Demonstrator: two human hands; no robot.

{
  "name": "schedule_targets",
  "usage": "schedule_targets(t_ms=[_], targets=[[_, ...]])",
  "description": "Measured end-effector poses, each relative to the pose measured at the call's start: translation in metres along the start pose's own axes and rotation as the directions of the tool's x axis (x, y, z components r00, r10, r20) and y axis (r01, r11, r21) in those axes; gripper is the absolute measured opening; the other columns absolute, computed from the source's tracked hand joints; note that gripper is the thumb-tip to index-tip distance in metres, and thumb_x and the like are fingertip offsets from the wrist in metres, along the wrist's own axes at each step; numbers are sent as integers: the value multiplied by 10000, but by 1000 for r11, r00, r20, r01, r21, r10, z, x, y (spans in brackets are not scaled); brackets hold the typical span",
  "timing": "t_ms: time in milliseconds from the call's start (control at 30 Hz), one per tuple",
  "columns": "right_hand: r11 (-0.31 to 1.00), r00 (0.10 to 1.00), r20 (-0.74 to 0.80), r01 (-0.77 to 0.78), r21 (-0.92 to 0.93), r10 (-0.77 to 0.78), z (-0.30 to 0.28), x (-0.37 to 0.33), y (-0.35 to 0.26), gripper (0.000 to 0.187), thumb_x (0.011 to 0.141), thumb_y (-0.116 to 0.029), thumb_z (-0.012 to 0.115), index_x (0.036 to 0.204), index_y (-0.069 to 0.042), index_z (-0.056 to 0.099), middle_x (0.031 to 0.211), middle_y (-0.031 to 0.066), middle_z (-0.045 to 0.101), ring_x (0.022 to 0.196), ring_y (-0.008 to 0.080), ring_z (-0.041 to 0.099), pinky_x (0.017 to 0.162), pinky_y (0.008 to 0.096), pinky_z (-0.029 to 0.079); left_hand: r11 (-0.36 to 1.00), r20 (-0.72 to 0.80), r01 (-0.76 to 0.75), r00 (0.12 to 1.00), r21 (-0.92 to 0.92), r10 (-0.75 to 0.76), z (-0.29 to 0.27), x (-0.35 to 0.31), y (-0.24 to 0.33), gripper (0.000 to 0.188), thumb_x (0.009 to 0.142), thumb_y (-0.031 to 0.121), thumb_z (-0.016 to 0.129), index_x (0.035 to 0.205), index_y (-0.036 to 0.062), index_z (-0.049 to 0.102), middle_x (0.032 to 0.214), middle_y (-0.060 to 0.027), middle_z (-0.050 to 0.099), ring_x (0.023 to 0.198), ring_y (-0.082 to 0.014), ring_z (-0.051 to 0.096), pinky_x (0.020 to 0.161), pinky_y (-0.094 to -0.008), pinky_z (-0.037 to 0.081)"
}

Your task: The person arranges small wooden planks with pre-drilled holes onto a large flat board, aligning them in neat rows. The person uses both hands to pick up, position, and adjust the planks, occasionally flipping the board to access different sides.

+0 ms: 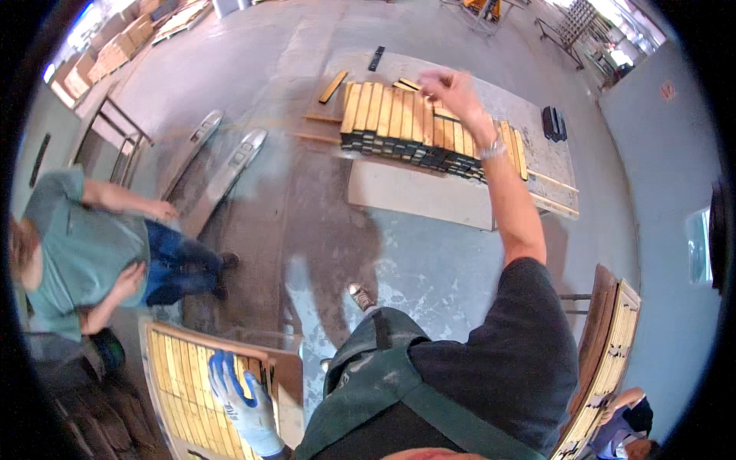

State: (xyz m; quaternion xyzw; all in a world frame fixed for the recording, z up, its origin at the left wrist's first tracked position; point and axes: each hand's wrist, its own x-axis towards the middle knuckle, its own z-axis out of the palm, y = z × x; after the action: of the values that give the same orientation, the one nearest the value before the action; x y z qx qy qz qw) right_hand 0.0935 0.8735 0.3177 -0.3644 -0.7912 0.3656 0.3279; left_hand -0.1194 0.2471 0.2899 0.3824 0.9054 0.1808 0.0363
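My left hand (247, 405), in a white and blue glove, lies on a tray-like frame (287, 387) of yellow wooden slats (182, 376). Its fingers are stretched out and the thumb stands apart, with nothing held. My bare right hand (458, 98) is raised on an outstretched arm and overlaps the view of a long stack of wooden slats (383, 111) with dark edges. Some blur softens its fingers, which look extended, and I see nothing in them. Whether it touches the stack cannot be told. The stack rests on a pale low table (418, 192).
To my left stands a person in a green shirt (92, 245), near two metal pallet-jack forks (230, 165). Another person (629, 429) is at the lower right, beside a slat-filled rack (606, 368). Black pieces (553, 124) lie on the table's far right. A blue wall (663, 161) rises at right.
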Motion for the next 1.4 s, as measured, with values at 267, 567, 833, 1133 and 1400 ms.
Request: schedule_targets(t_ms=[267,567,833,1133,1400], targets=[[535,820,451,219,-816,353,-81,56,168,652,793,-287,801,1385,-73,636,1311,196,682,1245,391,615,1093,469,478,999,44,17,999,47,-19,43,50,25,426,1023,195,601,1399,-3,577,1429,-223,589,1373,-436,496,1177,-551,356],[773,898,433,224,-593,73,-118,0,252,411,1017,-208,597,1342,42,563,1204,275,604,1143,432,581,1002,496,473,995,34,81,996,61,-83,29,37,20,604,905,313,737,1423,51,569,1461,-208,557,1399,-436,485,1209,-558,345],[993,833,543,118,20,-110,109,-36,-44,393,1059,-175,602,1373,59,565,1251,153,636,1138,254,618,1001,372,494,963,-179,266,947,-29,-267,29,-70,-33,497,931,318,700,1319,16,630,1372,-206,608,1342,-398,529,1174,-529,369],[350,-117,466,508,787,-877,570,-402,-399,383,877,-114,753,1243,-31,681,1210,191,652,1142,403,600,981,441,491,943,-386,287,861,-169,-331,-25,-246,-137,475,957,279,700,1327,-8,623,1384,-224,595,1357,-414,518,1192,-532,350],[109,-315,491,745,658,-812,799,-619,-496,329,875,-195,727,1186,-90,726,1147,132,655,1163,344,554,1028,502,423,649,-387,708,535,-280,-751,-67,-440,-194,516,942,285,702,1368,10,608,1431,-227,567,1394,-426,481,1210,-539,324]])
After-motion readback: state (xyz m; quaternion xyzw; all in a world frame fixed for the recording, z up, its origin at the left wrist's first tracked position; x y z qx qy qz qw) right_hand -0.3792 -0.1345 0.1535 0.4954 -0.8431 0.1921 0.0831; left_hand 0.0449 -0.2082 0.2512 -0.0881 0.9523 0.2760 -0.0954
